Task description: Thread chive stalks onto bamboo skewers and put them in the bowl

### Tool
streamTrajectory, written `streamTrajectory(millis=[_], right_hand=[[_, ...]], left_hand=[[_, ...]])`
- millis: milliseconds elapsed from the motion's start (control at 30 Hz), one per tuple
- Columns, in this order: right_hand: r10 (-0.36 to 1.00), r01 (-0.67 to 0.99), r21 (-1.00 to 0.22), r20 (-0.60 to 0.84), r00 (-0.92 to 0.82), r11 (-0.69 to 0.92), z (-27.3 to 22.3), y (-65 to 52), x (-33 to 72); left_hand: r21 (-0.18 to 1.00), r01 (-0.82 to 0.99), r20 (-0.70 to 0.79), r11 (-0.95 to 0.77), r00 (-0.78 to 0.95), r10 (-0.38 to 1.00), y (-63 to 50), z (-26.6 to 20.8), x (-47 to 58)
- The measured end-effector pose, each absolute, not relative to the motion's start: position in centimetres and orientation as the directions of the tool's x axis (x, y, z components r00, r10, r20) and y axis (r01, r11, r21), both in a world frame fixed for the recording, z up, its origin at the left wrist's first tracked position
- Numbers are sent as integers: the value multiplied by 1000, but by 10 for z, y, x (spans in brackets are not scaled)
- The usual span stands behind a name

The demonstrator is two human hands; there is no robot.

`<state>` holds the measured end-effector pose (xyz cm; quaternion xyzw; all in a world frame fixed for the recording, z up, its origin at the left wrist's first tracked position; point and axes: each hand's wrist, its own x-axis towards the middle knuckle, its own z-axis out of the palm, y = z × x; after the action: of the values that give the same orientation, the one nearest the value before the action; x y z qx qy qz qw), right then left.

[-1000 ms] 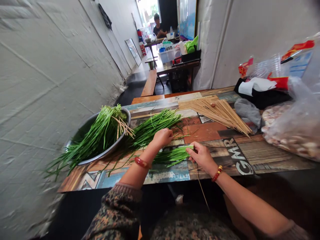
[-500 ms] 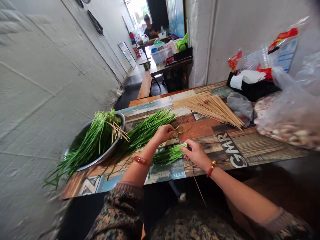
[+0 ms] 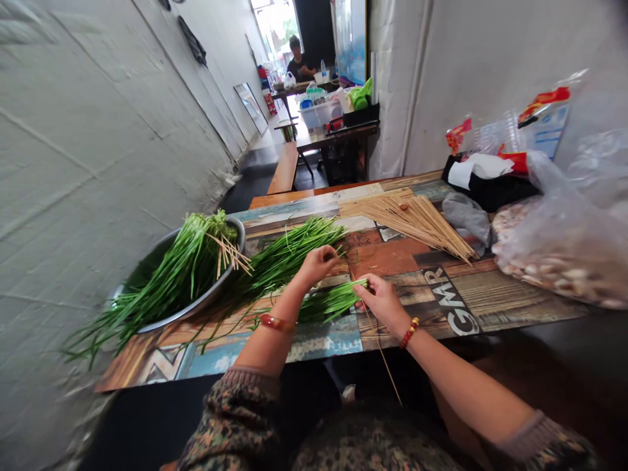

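– Green first, in the head view: how many gathered?
– Counting three: one leafy pile (image 3: 184, 268) in one metal bowl (image 3: 212, 292), one loose heap (image 3: 289, 254) on the patchwork table (image 3: 387, 258), one small bundle of stalks (image 3: 330, 302) nearer the front edge
– Held at all, that last?
– Clamped at its pale ends between thumb and fingers of the right hand (image 3: 385, 302), with one beaded bracelet (image 3: 409, 333) on that wrist; also one thin stick (image 3: 388, 369), running from that hand down past the table's edge
– And on the other side?
– The left hand (image 3: 318, 263), wearing one bangle (image 3: 276, 322), curled just beside the loose heap and beyond the bundle; impossible to tell whether fingertips together or apart, too small and tucked away
– Counting farther along?
– One fan of skewers (image 3: 426, 226), too overlapped to number, topped by one small brown piece (image 3: 403, 207); several pale sticks (image 3: 229, 252) by the bowl's rim, likewise too bunched; one crumpled grey bag (image 3: 466, 217); one larger clear bag (image 3: 554, 255) full of pale pieces
– Beyond the table?
– One bench (image 3: 284, 169), one clear plastic box (image 3: 314, 118) with things inside, one person (image 3: 299, 67)
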<state>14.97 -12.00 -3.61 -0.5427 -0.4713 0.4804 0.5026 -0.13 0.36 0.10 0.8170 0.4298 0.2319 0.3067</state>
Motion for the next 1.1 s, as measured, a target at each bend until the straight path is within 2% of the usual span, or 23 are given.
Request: streamTrajectory(millis=[167, 233, 333, 433, 533, 700, 900, 1100], right_hand=[[995, 13, -999, 49, 88, 48, -23, -88, 147], [997, -5, -998, 63, 41, 63, -17, -73, 144], [999, -14, -1000, 19, -29, 18, -14, -56, 138], [996, 50, -997, 57, -72, 60, -16, -44, 137], [988, 115, -983, 131, -85, 140, -20, -36, 139], [987, 196, -969, 141, -73, 153, -20, -34, 141], [993, 132, -984, 115, -27, 118, -20, -36, 138], [992, 200, -971, 128, -16, 129, -22, -39, 138]], left_hand=[[936, 276, 82, -218, 432, 898, -5, 11, -22], [976, 193, 21, -104, 393, 920, -7, 13, -26], [984, 177, -85, 21, 362, 928, -7, 12, -31], [985, 149, -135, 87, 350, 927, -4, 9, -33], [989, 102, -135, 105, 352, 926, 0, 7, -30], [986, 57, -165, 155, 321, 933, 3, 3, -23], [978, 52, -207, 201, 286, 935, 2, 1, -22], [977, -7, -203, 214, 283, 938, 0, 3, -20]])
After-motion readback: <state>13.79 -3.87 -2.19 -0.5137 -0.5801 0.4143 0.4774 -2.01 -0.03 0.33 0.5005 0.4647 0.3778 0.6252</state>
